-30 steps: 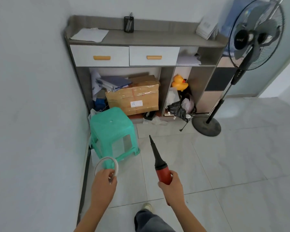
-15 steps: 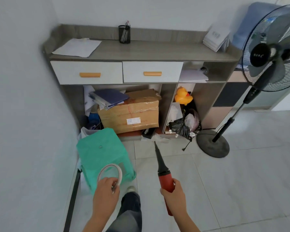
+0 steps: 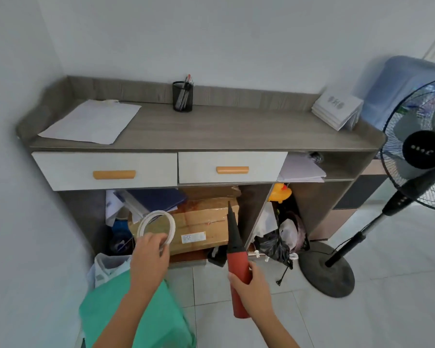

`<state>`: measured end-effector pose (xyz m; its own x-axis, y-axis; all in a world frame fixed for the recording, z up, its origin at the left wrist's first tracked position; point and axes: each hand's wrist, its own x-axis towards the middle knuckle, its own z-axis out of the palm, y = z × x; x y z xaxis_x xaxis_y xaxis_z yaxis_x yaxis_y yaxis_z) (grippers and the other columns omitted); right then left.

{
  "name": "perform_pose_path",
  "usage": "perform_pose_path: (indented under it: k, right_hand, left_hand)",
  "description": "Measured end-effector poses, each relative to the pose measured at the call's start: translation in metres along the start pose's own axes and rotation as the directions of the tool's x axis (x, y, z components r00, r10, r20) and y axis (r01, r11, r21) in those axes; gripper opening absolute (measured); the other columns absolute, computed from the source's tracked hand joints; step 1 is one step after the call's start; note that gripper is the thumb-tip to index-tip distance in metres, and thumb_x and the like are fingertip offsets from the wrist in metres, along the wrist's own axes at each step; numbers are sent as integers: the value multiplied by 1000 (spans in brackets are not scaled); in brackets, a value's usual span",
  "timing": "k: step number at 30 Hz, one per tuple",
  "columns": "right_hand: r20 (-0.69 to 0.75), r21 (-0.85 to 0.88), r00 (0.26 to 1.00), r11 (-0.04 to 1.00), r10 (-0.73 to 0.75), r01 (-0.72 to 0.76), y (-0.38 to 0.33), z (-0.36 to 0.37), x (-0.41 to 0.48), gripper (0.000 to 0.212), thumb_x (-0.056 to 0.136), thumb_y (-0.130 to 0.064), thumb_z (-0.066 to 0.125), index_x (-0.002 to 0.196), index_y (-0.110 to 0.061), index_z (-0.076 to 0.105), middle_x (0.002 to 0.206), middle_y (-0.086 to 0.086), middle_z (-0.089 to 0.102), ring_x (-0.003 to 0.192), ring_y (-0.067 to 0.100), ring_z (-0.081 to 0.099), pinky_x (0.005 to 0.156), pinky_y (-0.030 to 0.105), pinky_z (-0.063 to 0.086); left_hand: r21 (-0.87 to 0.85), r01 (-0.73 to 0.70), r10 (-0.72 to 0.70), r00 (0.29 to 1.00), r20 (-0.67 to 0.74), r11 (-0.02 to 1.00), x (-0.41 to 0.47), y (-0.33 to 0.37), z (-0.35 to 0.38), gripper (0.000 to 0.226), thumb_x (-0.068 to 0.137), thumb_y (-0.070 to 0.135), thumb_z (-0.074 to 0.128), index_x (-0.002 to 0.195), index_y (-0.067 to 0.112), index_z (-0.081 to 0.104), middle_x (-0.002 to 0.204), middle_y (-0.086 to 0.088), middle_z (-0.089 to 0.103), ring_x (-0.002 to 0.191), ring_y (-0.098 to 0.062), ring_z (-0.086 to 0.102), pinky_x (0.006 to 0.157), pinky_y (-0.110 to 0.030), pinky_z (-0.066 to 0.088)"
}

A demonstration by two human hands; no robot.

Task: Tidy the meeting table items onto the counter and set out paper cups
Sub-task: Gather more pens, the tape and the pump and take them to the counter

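My left hand (image 3: 150, 259) grips a white tape roll (image 3: 156, 226) by its lower rim, holding it upright in front of the counter's lower shelf. My right hand (image 3: 251, 288) is wrapped around a red hand pump (image 3: 237, 267) whose long black nozzle points up. Both hands hover below the grey wooden counter (image 3: 211, 131), near its front edge. On the counter lie a white sheet of paper (image 3: 91, 121) at the left, a black pen holder (image 3: 182, 96) at the back and a stack of white booklets (image 3: 337, 110) at the right.
A green plastic stool (image 3: 136, 312) stands under my left arm. A standing fan (image 3: 417, 156) with a round black base (image 3: 327, 270) is at the right. Under the two white drawers (image 3: 161, 169) sit a cardboard box (image 3: 201, 222), folders, bags and a yellow duck (image 3: 280, 192).
I have stepped closer to the counter, which now fills the view. Both hands have risen with the tape roll and the pump toward the counter's front.
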<state>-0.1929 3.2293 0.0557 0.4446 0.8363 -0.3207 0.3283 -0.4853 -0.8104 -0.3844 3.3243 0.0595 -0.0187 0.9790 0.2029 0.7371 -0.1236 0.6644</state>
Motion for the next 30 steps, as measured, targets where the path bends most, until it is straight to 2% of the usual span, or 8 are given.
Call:
perform_pose_path:
  k: [6, 10, 13, 18, 22, 25, 28, 30]
  right_hand:
    - [-54, 38, 988, 988, -147, 149, -84, -21, 87, 48, 84, -29, 61, 125, -14, 41, 82, -11, 52, 64, 0, 53, 48, 9, 41]
    - [-61, -14, 945, 947, -320, 320, -148, -36, 156, 54, 84, -34, 61, 129, -15, 38, 105, 0, 52, 83, 14, 54, 72, 26, 45]
    - [-31, -90, 911, 909, -410, 406, -194, -50, 213, 53, 85, -33, 60, 128, -13, 38, 106, 0, 49, 87, 17, 50, 75, 29, 41]
    - [130, -194, 896, 876, -424, 442, -252, -52, 309, 46, 85, -32, 59, 121, -10, 43, 104, 6, 55, 84, 21, 53, 72, 31, 41]
    - [303, -236, 862, 845, -406, 481, -282, -26, 363, 56, 84, -33, 59, 131, -14, 38, 130, 8, 53, 108, 25, 54, 82, 28, 40]
    - [405, -246, 829, 827, -385, 505, -298, 0, 387, 57, 85, -33, 58, 134, -15, 35, 136, 7, 49, 117, 25, 51, 88, 28, 40]
    - [444, -285, 813, 801, -376, 526, -309, 23, 402, 59, 84, -38, 56, 135, -20, 32, 133, 6, 52, 115, 27, 53, 93, 34, 44]
    - [459, -346, 804, 758, -377, 553, -314, 36, 409, 59, 84, -40, 54, 135, -22, 29, 128, 8, 55, 111, 29, 55, 90, 36, 46]
  left_hand:
    - [70, -137, 142, 986, -82, 988, 116, 29, -10, 19, 85, 7, 57, 101, 3, 64, 100, -13, 62, 98, -30, 54, 82, -37, 43]
    - [118, -223, 238, 962, -132, 968, 190, 52, -9, 20, 86, 7, 54, 104, 2, 63, 101, -17, 62, 98, -31, 53, 83, -39, 42]
    - [173, -243, 268, 954, -138, 955, 245, 63, -3, 20, 87, 9, 53, 104, 5, 63, 102, -14, 62, 96, -29, 54, 79, -35, 42]
    - [298, -153, 195, 974, -118, 942, 322, 71, 14, 23, 87, 12, 52, 107, 9, 62, 108, -11, 61, 103, -27, 52, 82, -35, 40]
    - [458, -39, 74, 996, -58, 888, 362, 65, 30, 24, 91, 17, 44, 110, 15, 58, 118, -3, 56, 114, -23, 47, 87, -33, 35]
    - [506, 39, -9, 998, -62, 862, 380, 54, 41, 25, 90, 15, 42, 109, 13, 58, 120, -5, 56, 117, -25, 46, 87, -34, 36]
    - [462, 101, -58, 993, -108, 881, 387, 39, 51, 19, 86, 8, 48, 97, 7, 64, 106, -13, 61, 111, -33, 51, 82, -38, 41]
    - [431, 85, -21, 988, -153, 898, 388, 27, 57, 15, 77, 6, 51, 74, 6, 65, 79, -15, 62, 84, -38, 61, 64, -37, 48]
